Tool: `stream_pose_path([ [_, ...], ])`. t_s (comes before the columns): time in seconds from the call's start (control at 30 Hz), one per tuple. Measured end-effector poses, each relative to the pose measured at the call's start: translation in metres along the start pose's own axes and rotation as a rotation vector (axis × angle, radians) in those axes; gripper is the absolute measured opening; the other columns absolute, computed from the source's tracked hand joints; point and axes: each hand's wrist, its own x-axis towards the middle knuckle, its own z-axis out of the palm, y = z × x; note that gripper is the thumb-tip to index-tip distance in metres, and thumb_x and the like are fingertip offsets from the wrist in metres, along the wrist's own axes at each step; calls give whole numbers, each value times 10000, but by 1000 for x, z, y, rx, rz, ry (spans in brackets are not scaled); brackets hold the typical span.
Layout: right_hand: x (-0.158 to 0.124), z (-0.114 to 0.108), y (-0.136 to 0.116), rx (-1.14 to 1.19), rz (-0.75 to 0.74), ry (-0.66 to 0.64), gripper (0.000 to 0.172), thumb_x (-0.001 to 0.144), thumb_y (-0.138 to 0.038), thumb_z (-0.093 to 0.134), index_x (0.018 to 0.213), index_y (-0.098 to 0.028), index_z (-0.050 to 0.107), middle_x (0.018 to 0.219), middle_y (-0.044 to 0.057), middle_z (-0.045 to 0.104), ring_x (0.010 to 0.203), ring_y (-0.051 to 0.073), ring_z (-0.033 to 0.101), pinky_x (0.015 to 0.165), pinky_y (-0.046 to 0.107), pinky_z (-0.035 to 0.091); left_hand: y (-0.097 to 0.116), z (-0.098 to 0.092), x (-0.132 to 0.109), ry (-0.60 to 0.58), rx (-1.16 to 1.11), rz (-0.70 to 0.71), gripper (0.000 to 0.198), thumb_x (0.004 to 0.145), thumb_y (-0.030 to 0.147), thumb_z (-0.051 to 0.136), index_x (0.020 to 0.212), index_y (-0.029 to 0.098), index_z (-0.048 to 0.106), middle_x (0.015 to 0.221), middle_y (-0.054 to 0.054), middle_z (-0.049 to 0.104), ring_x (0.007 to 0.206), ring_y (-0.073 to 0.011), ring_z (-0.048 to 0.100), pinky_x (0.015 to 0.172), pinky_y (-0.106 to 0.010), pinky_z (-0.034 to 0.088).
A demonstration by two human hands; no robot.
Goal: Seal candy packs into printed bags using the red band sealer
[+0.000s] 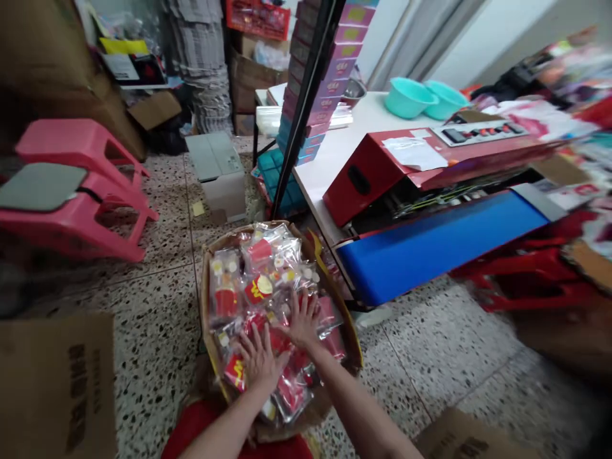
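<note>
My left hand (261,358) lies with spread fingers on a heap of clear plastic packets (225,299) that hold red and yellow pieces. A little farther forward, my right hand (302,322) rests on the same heap, its fingers spread too. Neither hand is closed round a packet. The heap fills a worn cardboard box (352,338) with a yellowish rim, standing low in front of me. Under my palms some packets are hidden.
To the right stands a red sealing machine (356,175) with a blue conveyor belt (444,245) jutting beside the box. A black post (306,108) rises just beyond. Pink stools (115,191) are at left, a grey-white carton (222,178) ahead, and a brown carton (52,389) lower left.
</note>
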Motion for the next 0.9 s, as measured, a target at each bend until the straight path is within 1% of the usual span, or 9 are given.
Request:
stream_pose_path([
  [0.13,21,-11,-4,-105,-40,-109,1174,688,-830,561,1554,-203,76,1586,145,-137,1395,438,-233,1106,659,-18,-1,-20,19,-239,-135,45,949,802,666,501,1543,164,186,1620,-154,46,1434,-509,-22,1124,-682,115],
  [0.2,22,-20,-10,-107,-61,-159,1182,676,-835,562,1553,-196,92,1587,158,-119,1406,444,-200,1108,657,-11,-23,-44,23,-373,-198,148,962,784,617,550,1551,186,162,1624,-125,63,1453,-472,47,1130,-638,205],
  [0.27,17,-24,-18,-93,-92,-162,1140,693,-826,549,1551,-202,131,1592,160,-81,1420,453,-146,1104,668,-2,-59,-72,32,-416,-262,353,857,791,507,588,1533,228,263,1608,-103,195,1453,-387,213,1147,-542,276],
  [0.4,-4,-21,-33,-63,-125,-2,929,814,-737,493,1543,-247,189,1606,128,9,1446,421,-67,1094,690,21,-137,-124,87,-156,-407,743,435,894,387,484,1290,248,598,1380,-82,567,1268,-244,520,1105,-436,401],
  [0.53,-32,-16,-34,1,143,327,727,900,-632,462,1497,-239,331,1603,122,74,1453,399,-27,1106,658,119,-183,-166,176,171,-340,665,434,901,427,458,1223,172,595,1255,-139,623,1179,-275,565,1051,-468,436],
  [0.63,-69,-3,-28,131,438,589,684,926,-634,374,1410,-157,454,1561,172,197,1441,395,92,1101,625,194,-189,-187,229,265,-229,611,574,886,477,437,1301,87,513,1311,-206,563,1235,-326,511,1067,-486,401],
  [0.77,-142,43,-30,354,958,790,921,845,-739,314,1381,0,432,1451,302,330,1370,441,263,1074,610,272,-173,-200,276,242,-132,520,658,873,413,424,1397,16,396,1400,-253,476,1306,-341,453,1085,-465,378],
  [0.83,-173,72,-40,517,1177,743,1076,775,-796,252,1365,94,388,1377,355,395,1316,452,359,1044,574,350,-157,-204,300,120,-63,426,650,859,321,435,1424,9,358,1405,-257,480,1298,-337,474,1053,-452,407],
  [0.9,-191,96,-54,716,1231,549,1061,757,-793,190,1313,72,449,1235,312,549,1176,401,534,949,479,475,-141,-207,327,-91,12,338,623,839,254,460,1419,41,385,1325,-222,574,1203,-318,566,962,-402,471],
])
